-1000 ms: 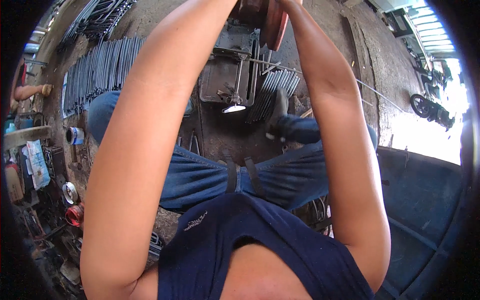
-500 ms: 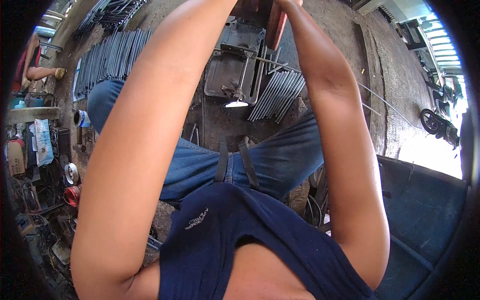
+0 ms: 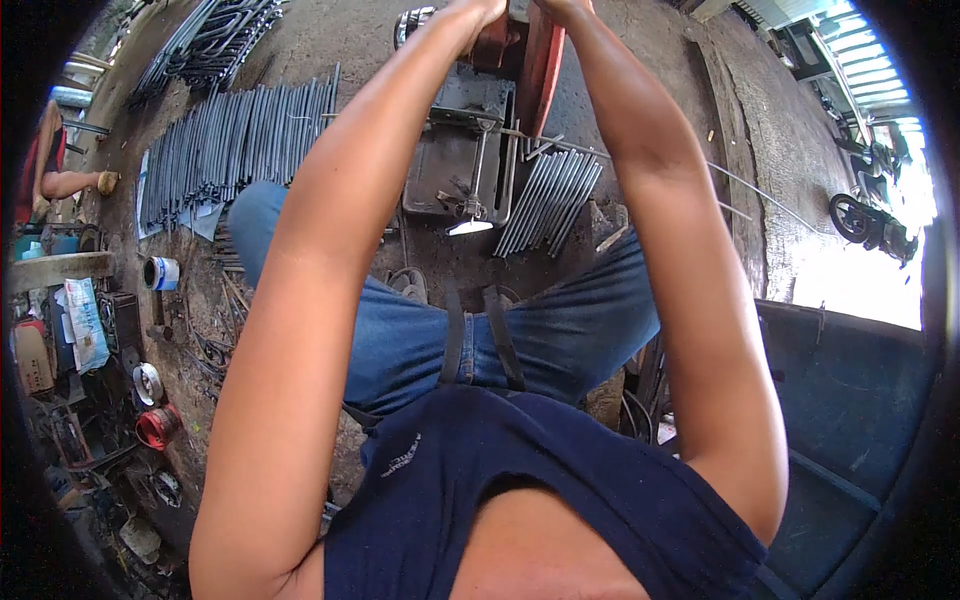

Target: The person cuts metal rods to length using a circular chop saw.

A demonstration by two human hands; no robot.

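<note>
Both my arms reach forward to the top edge of the view, to the red upper part [image 3: 541, 75] of what looks like a cut-off saw. My left hand [image 3: 482, 9] shows only in part, beside the saw's red-brown housing. My right hand [image 3: 566, 7] is at the top of the long red guard. Fingers of both hands are cut off by the edge, so their grip is hidden. Below them stands the saw's dark metal base [image 3: 437, 178], with a clamp screw [image 3: 479, 165] along it. A thin rod [image 3: 570, 146] runs crosswise at the clamp.
Short cut rods [image 3: 548, 203] lie right of the base. A wide row of grey rods [image 3: 240, 140] lies at left, with bent metal pieces [image 3: 215, 40] beyond. A white-blue can [image 3: 161, 273] and red container [image 3: 157, 427] stand left. Another person [image 3: 55, 170] sits far left; a motorcycle [image 3: 872, 230] is right.
The view has shifted slightly. My left arm has swung to the right, and part of my left hand now shows at the top edge. The rod row at left is less covered.
</note>
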